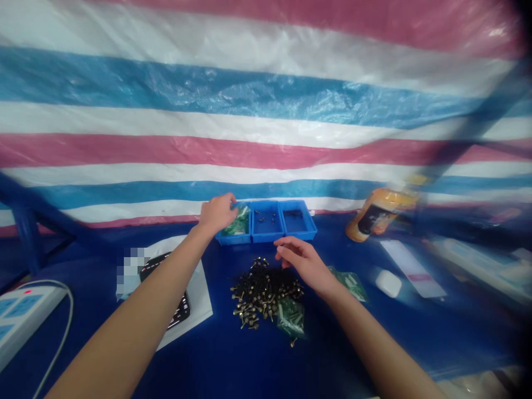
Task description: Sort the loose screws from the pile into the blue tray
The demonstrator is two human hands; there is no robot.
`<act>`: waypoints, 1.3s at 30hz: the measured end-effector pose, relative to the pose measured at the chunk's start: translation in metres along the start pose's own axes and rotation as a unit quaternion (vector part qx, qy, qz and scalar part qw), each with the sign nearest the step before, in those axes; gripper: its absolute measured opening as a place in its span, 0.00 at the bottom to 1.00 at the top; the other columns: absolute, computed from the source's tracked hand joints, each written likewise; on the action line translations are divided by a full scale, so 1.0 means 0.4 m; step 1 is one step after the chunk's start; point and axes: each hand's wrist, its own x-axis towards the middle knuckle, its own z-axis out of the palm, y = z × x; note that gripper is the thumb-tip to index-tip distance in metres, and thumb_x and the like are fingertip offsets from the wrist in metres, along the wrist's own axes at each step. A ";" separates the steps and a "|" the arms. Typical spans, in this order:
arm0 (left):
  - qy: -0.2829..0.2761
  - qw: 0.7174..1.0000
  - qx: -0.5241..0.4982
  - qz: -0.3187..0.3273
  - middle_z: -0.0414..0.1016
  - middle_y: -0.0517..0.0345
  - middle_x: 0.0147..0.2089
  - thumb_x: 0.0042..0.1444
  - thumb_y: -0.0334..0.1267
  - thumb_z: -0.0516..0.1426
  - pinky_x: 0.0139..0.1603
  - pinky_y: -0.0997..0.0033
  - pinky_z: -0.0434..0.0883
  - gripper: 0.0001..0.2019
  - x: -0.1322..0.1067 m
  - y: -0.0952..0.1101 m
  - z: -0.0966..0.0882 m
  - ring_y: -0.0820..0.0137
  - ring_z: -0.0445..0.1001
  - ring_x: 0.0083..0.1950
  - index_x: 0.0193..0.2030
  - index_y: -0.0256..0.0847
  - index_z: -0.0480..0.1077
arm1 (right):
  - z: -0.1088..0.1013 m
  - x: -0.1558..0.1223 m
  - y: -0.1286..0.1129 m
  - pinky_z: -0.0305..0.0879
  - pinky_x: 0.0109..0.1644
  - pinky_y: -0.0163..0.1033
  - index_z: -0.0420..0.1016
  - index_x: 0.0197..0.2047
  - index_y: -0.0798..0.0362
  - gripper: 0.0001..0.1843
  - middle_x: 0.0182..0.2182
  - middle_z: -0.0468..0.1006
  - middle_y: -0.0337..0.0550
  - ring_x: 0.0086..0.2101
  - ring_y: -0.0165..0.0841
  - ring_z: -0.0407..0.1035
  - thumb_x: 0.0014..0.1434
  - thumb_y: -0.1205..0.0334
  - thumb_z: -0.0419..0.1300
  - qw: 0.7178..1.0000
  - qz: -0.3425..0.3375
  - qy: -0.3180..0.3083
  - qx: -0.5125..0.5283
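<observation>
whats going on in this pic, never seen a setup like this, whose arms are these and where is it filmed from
This is a single view from a camera worn on a person's head, looking down at their own bare arms; no machine appears. The left hand reaches the left compartment of a blue three-part tray, at a green-tinted plastic bag lying there. The right hand hovers open above a heap of small dark-and-brass fasteners, holding nothing visible. A second bag lies against the heap. A striped plastic sheet hangs behind the blue-covered table.
</observation>
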 end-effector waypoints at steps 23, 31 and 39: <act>-0.021 0.998 -0.049 -0.046 0.81 0.50 0.40 0.52 0.40 0.58 0.45 0.61 0.70 0.11 0.024 -0.004 0.024 0.55 0.77 0.44 0.40 0.46 0.78 | 0.001 -0.007 -0.016 0.65 0.36 0.36 0.75 0.45 0.53 0.16 0.30 0.75 0.39 0.29 0.29 0.67 0.59 0.51 0.62 1.000 -0.006 0.002 -0.023; 0.031 0.997 0.048 0.044 0.75 0.44 0.53 0.60 0.37 0.48 0.52 0.51 0.66 0.17 -0.029 0.047 0.014 0.50 0.72 0.54 0.47 0.43 0.77 | -0.016 -0.004 -0.030 0.66 0.37 0.37 0.75 0.45 0.53 0.17 0.31 0.76 0.41 0.30 0.30 0.68 0.58 0.51 0.63 0.999 -0.007 0.032 -0.023; -0.024 0.994 0.067 0.080 0.77 0.46 0.52 0.63 0.38 0.45 0.53 0.49 0.64 0.19 -0.061 0.061 0.024 0.54 0.75 0.48 0.43 0.42 0.78 | -0.039 -0.001 -0.044 0.67 0.38 0.38 0.76 0.45 0.53 0.18 0.33 0.77 0.42 0.31 0.31 0.69 0.58 0.49 0.62 0.997 -0.022 0.066 -0.033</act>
